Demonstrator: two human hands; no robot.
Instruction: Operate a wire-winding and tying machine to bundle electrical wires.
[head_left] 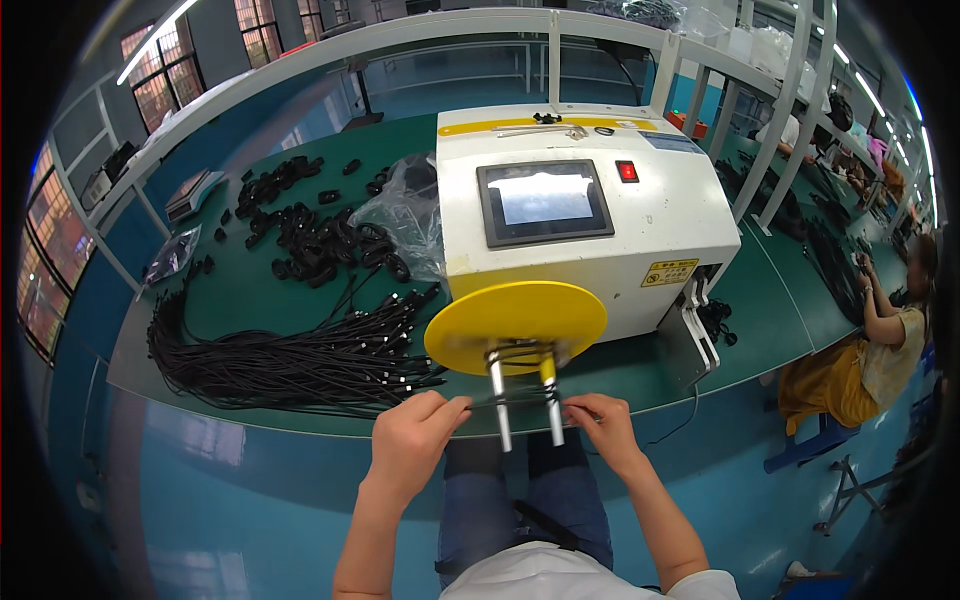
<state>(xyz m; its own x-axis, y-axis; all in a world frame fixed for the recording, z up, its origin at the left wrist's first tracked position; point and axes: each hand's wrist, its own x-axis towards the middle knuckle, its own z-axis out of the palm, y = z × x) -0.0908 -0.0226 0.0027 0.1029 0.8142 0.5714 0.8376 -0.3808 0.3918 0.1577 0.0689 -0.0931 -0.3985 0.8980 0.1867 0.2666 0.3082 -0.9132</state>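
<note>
A yellow disc (515, 315) stands on the front of a white winding machine (590, 260). Two silvery pegs (503, 415) stick out from it toward me, and a black cable (525, 400) is looped round them, somewhat blurred. At the left of the pegs, my left hand (412, 440) is closed in a pinch on the cable. On the other side my right hand (605, 428) pinches the cable close to the right peg. The fingertips hide the exact ends of the cable.
A large bundle of black cables (280, 360) lies left on the green table (240, 140). Behind it are a heap of small black parts (320, 235) and a clear plastic bag (405, 210). A metal bracket (692, 335) stands at the right. Another person (880, 350) sits far right.
</note>
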